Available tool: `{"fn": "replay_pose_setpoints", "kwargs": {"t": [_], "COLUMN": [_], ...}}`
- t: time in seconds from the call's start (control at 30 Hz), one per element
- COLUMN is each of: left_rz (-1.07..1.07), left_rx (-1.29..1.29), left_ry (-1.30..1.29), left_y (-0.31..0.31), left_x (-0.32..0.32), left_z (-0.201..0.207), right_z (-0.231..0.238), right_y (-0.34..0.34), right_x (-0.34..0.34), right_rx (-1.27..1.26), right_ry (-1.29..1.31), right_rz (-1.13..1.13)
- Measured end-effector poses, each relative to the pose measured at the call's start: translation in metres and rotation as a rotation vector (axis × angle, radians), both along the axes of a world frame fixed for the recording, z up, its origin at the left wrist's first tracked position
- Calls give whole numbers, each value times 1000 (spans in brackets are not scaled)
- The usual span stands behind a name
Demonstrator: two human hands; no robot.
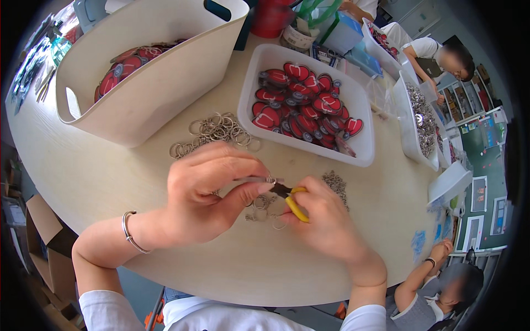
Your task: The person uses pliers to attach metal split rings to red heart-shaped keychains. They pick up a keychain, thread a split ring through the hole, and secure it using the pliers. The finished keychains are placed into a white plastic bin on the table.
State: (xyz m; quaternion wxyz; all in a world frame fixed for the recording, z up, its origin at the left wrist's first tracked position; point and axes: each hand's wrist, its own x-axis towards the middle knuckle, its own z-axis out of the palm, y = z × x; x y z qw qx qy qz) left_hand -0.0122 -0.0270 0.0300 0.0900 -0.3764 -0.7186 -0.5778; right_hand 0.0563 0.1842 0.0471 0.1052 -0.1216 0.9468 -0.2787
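Note:
My left hand [212, 187] is closed in a pinch on a thin flat piece [254, 179], seen edge-on, with a small metal ring at its end. What kind of piece it is I cannot tell. My right hand [326, 215] grips yellow-handled pliers [297, 208], their dark jaws at that small ring by my left fingertips. Below the jaws lie a few loose metal rings and small chain pieces [259, 207] on the table. Behind my left hand is a heap of split key rings [218, 129]. A pile of small metal links [335, 185] lies beyond my right hand.
A white tray [361, 151] of red flat tags [303, 105] stands ahead. At the left stands a tall cream bin [160, 83] with more tags. Rightward, a white container [406, 118] holds metal parts [422, 121]. Other people sit at the table's right side.

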Motion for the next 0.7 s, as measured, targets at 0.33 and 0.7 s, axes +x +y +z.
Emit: {"fn": "replay_pose_setpoints", "kwargs": {"t": [0.33, 0.7], "left_rz": [-293, -334], "left_rx": [37, 83], "left_ry": [-231, -179], "left_y": [17, 21], "left_x": [22, 31], "left_z": [-16, -22], "right_z": [41, 49], "right_y": [10, 6], "right_x": [9, 13], "right_rx": [-189, -302], "right_ry": [205, 170], "right_rz": [-209, -143]}}
